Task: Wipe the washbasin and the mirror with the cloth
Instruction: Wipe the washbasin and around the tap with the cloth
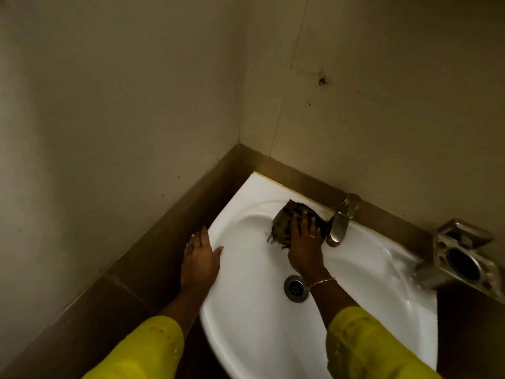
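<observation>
A white washbasin [246, 318] sits in the corner of a tiled room. My right hand [304, 242] lies flat, fingers spread, on a dark patterned cloth [285, 217], pressing it against the basin's back inner wall just left of the tap. My left hand [200, 255] rests open on the basin's left rim, thumb over the edge. Both sleeves are yellow. No mirror is in view.
A steel tap [341, 220] stands on the basin's back rim, right of the cloth. The drain [296, 288] lies in the bowl beside my right wrist. A metal soap and cup holder [461, 258] is fixed to the wall at right. Brown tile borders the basin.
</observation>
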Available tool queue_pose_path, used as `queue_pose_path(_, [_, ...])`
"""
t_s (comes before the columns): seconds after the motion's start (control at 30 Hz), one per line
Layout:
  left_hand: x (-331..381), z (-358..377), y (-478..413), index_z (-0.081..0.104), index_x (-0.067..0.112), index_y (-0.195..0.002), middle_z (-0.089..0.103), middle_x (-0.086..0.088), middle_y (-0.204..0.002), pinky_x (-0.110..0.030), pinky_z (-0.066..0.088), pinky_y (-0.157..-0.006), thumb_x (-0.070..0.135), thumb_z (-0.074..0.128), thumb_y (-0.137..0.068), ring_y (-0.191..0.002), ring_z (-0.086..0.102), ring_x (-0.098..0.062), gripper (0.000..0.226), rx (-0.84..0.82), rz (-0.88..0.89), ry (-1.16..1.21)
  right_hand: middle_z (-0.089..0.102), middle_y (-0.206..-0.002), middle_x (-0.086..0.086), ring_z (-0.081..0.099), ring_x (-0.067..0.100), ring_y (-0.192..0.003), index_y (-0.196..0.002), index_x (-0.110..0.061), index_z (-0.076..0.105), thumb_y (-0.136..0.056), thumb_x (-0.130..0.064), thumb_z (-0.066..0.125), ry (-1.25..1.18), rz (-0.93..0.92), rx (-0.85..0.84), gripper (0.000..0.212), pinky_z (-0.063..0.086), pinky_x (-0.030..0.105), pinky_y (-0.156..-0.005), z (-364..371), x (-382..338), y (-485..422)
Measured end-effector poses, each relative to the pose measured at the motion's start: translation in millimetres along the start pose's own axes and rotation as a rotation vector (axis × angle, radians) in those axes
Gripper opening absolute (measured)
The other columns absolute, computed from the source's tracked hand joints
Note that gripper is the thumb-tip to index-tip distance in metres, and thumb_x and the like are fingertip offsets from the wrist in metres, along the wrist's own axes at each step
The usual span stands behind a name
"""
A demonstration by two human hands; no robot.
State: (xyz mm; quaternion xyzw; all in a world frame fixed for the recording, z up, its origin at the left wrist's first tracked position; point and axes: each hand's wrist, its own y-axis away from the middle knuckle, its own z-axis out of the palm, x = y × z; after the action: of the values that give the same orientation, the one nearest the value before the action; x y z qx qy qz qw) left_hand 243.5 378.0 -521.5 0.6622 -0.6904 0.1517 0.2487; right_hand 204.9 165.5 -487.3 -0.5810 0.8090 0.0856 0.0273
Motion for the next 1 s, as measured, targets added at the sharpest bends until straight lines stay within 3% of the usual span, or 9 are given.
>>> queue_pose_path(0.07, [-1.3, 0.1, 0.1, 0.017, 0.005, -0.143, 0.027, -0.018, -0.149, -0.038, 0.018, -0.114, 0.032, 0.044, -0.094, -0.139, 0.021, -0.031, 0.063, 0.0, 0.001, 0.001, -0.007, -0.156, 0.018, -0.008, 0.037, -0.142, -0.147, -0.012, -0.004, -0.093, -0.049, 0.037, 0.04, 0.02, -0.035, 0.077, -0.005, 0.049, -0.115, 14.3, 3.2, 0.2])
queue_pose_path(0.13, [-1.6, 0.2, 1.2, 0.019, 0.006, -0.143, 0.029, -0.018, -0.148, -0.039, 0.02, -0.113, 0.032, 0.045, -0.093, -0.139, 0.023, -0.031, 0.062, 0.002, -0.002, 0.004, -0.004, -0.156, 0.017, -0.006, 0.037, -0.143, -0.147, -0.014, 0.0, -0.071, -0.08, -0.002, 0.048, 0.026, -0.005, 0.101, -0.004, 0.049, -0.114, 17.2, 1.1, -2.9])
queue_pose_path(0.2, [-0.5, -0.6, 0.8, 0.019, 0.007, -0.143, 0.03, -0.018, -0.148, -0.039, 0.022, -0.112, 0.033, 0.045, -0.093, -0.138, 0.024, -0.031, 0.062, 0.003, -0.011, -0.002, 0.0, -0.156, 0.017, -0.003, 0.037, -0.143, -0.148, -0.015, 0.005, -0.046, -0.08, -0.035, 0.006, 0.048, 0.021, 0.127, -0.001, 0.05, -0.114, 15.2, 1.3, -16.3])
queue_pose_path(0.3, [0.0, -0.3, 0.4, 0.019, 0.009, -0.143, 0.029, -0.018, -0.148, -0.04, 0.024, -0.111, 0.035, 0.044, -0.093, -0.138, 0.025, -0.031, 0.062, 0.001, -0.036, -0.005, 0.002, -0.156, 0.018, 0.0, 0.04, -0.142, -0.148, -0.015, 0.008, -0.04, -0.068, -0.049, 0.006, 0.072, 0.031, 0.133, 0.005, 0.052, -0.114, 9.1, 4.2, -41.6])
queue_pose_path(0.37, [-0.9, 1.3, 1.9, 0.019, 0.01, -0.143, 0.029, -0.019, -0.148, -0.041, 0.026, -0.11, 0.035, 0.045, -0.093, -0.138, 0.025, -0.032, 0.062, 0.0, -0.047, -0.002, 0.004, -0.155, 0.021, 0.001, 0.044, -0.141, -0.147, -0.015, 0.009, -0.049, -0.066, -0.044, 0.014, 0.066, 0.034, 0.123, 0.007, 0.053, -0.113, 6.1, 4.5, -51.3])
queue_pose_path(0.57, [0.2, -3.8, 2.9, 0.021, 0.008, -0.142, 0.031, -0.02, -0.147, -0.041, 0.026, -0.11, 0.034, 0.045, -0.093, -0.138, 0.025, -0.032, 0.061, 0.004, -0.035, -0.003, 0.0, -0.156, 0.018, -0.002, 0.039, -0.142, -0.147, -0.019, 0.006, -0.096, -0.041, 0.012, 0.028, 0.061, 0.039, 0.056, 0.002, 0.05, -0.114, 18.7, 12.1, -45.2])
queue_pose_path(0.63, [0.9, -4.7, 3.9, 0.021, 0.009, -0.142, 0.031, -0.019, -0.147, -0.041, 0.026, -0.11, 0.034, 0.045, -0.093, -0.137, 0.026, -0.031, 0.06, -0.001, -0.036, -0.002, 0.001, -0.156, 0.02, -0.002, 0.039, -0.142, -0.147, -0.02, 0.007, -0.098, -0.039, 0.027, 0.038, 0.068, 0.059, 0.057, 0.001, 0.049, -0.114, 27.2, 16.1, -36.3])
queue_pose_path(0.8, [1.3, -3.7, 3.4, 0.021, 0.009, -0.143, 0.029, -0.018, -0.148, -0.039, 0.026, -0.11, 0.035, 0.043, -0.093, -0.137, 0.026, -0.031, 0.06, -0.009, -0.038, -0.01, 0.003, -0.156, 0.019, 0.001, 0.037, -0.143, -0.147, -0.018, 0.011, -0.098, -0.04, 0.028, 0.002, 0.126, 0.079, 0.057, 0.003, 0.05, -0.114, 25.5, 5.4, -50.3])
queue_pose_path(1.0, [2.1, -1.6, 3.1, 0.021, 0.008, -0.143, 0.03, -0.017, -0.148, -0.037, 0.026, -0.111, 0.035, 0.042, -0.094, -0.138, 0.026, -0.03, 0.059, 0.01, -0.026, -0.014, 0.005, -0.157, 0.013, 0.001, 0.033, -0.144, -0.148, -0.018, 0.009, -0.098, -0.039, 0.026, 0.096, -0.119, 0.123, 0.056, 0.004, 0.049, -0.114, 22.7, -2.7, -81.8])
